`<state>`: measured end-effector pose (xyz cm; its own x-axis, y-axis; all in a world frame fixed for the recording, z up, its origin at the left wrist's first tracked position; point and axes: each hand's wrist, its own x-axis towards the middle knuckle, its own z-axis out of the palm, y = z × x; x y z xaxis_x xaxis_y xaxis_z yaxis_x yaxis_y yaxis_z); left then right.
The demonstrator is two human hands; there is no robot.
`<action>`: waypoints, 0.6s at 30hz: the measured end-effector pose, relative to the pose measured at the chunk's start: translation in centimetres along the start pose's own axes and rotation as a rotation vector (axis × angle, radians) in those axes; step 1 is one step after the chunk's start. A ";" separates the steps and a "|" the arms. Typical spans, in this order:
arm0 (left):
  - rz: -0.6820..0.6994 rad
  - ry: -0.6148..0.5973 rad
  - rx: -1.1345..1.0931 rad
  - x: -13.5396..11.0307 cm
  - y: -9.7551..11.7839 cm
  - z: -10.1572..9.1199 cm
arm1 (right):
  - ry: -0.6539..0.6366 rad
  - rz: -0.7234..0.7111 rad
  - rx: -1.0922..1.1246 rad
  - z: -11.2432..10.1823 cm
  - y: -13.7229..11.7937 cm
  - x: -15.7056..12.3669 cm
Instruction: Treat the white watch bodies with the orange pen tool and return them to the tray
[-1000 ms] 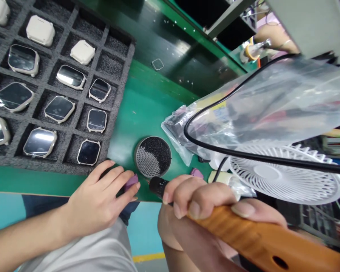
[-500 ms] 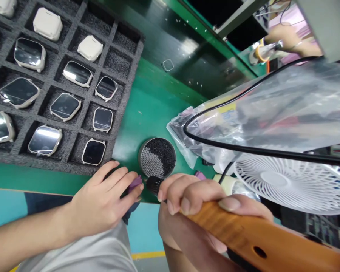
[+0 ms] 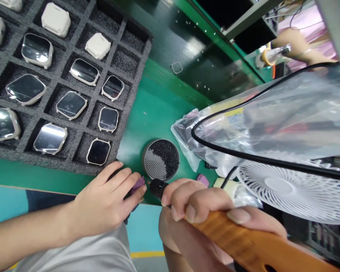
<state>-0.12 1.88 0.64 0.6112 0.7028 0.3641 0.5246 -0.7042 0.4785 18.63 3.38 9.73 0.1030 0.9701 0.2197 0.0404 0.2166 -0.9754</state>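
Note:
My right hand (image 3: 206, 200) wraps around an orange-bodied electric screwdriver (image 3: 243, 236). The driver's black nose points left, its tip close to a small purple block (image 3: 138, 184); whether they touch I cannot tell. Curled over that block at the table's front edge is my left hand (image 3: 104, 200), pressing or gripping it. A dark part shows under the left fingers, mostly hidden. Just beyond both hands stands a round cup (image 3: 153, 166) with a grey perforated top, partly covered by tiny black pieces.
A dark foam tray (image 3: 129, 99) holds watch cases in its compartments. At the right are a plastic bag (image 3: 272, 117), a black cable (image 3: 243, 154) across it, and a white fan (image 3: 277, 187). A second purple piece (image 3: 202, 180) lies behind my right hand. Another person's arm (image 3: 294, 43) shows beyond.
The view has shifted slightly, so the tray, cup and bag appear farther right. Both hands keep their grips, and the screwdriver tip stays near the purple block.

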 end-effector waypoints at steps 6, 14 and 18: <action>-0.005 -0.005 0.011 -0.1 0.1 0.0 | -0.104 -0.057 0.047 -0.9 1.0 -0.3; -0.005 -0.008 0.007 -0.1 0.0 0.1 | 0.070 -0.055 0.042 1.5 1.2 -1.1; -0.010 -0.006 0.004 0.0 0.0 0.0 | 0.102 -0.011 0.072 2.1 0.7 -1.0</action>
<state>-0.11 1.90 0.65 0.6098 0.7090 0.3542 0.5332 -0.6977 0.4784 16.44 2.78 8.83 0.2038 0.9523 0.2271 -0.0289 0.2377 -0.9709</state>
